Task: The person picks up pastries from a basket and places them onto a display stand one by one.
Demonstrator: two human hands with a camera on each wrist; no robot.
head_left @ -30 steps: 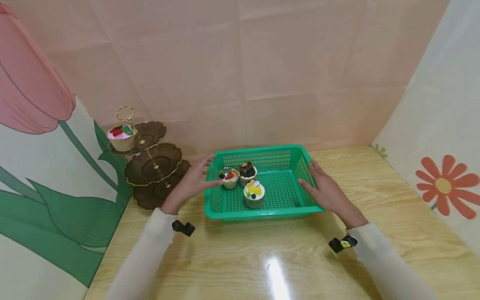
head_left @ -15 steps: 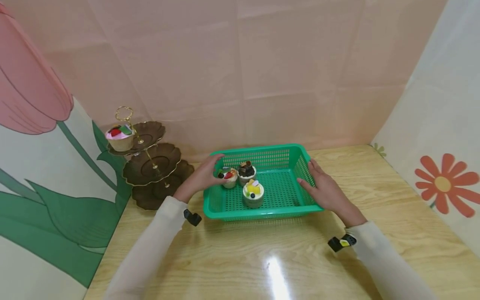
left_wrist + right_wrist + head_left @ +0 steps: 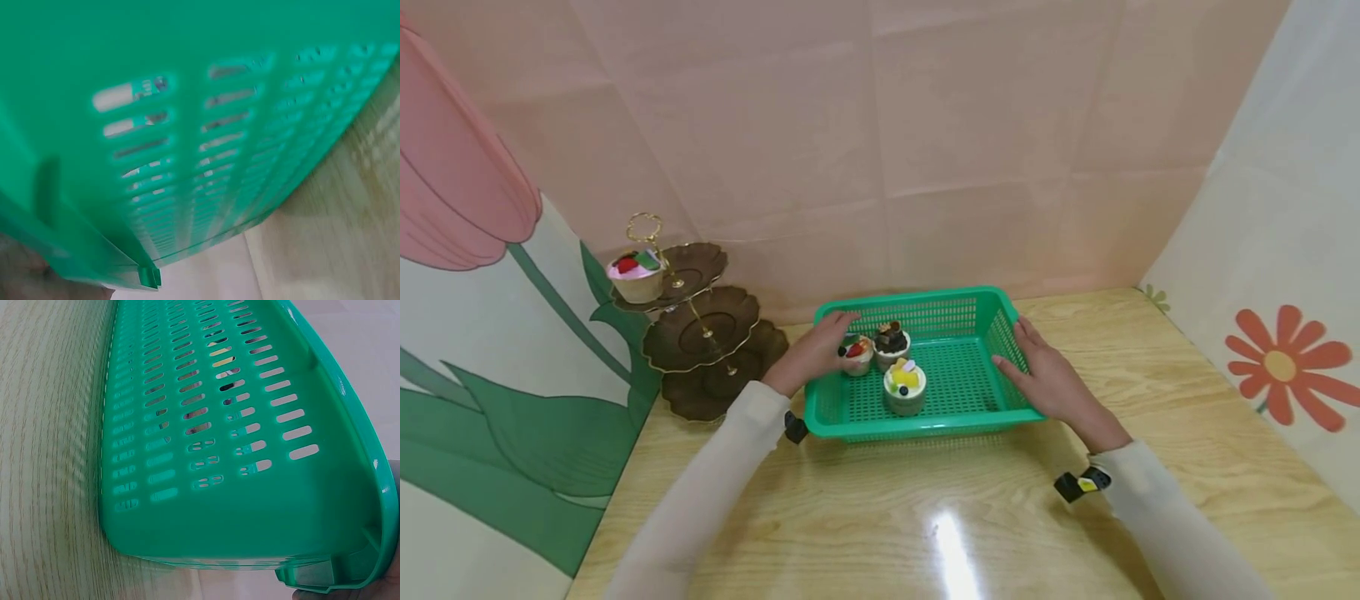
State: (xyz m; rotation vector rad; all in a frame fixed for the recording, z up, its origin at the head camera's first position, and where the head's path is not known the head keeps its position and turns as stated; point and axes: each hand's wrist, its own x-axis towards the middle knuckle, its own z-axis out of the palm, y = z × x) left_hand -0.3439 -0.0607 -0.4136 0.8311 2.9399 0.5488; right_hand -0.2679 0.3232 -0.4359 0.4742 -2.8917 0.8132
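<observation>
Left hand [image 3: 817, 354] — at strawberry-topped cupcake [image 3: 861, 359]

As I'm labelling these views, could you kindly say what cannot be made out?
Head: the left hand covers part of the leftmost cupcake in the basket; contact is unclear.
Left wrist: the basket wall hides most of the inside.
Right wrist: the rim and picture edge hide most of the right hand.

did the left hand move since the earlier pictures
Yes: against the green basket, the left hand has moved right, farther over its left side, toward the strawberry-topped cupcake.
</observation>
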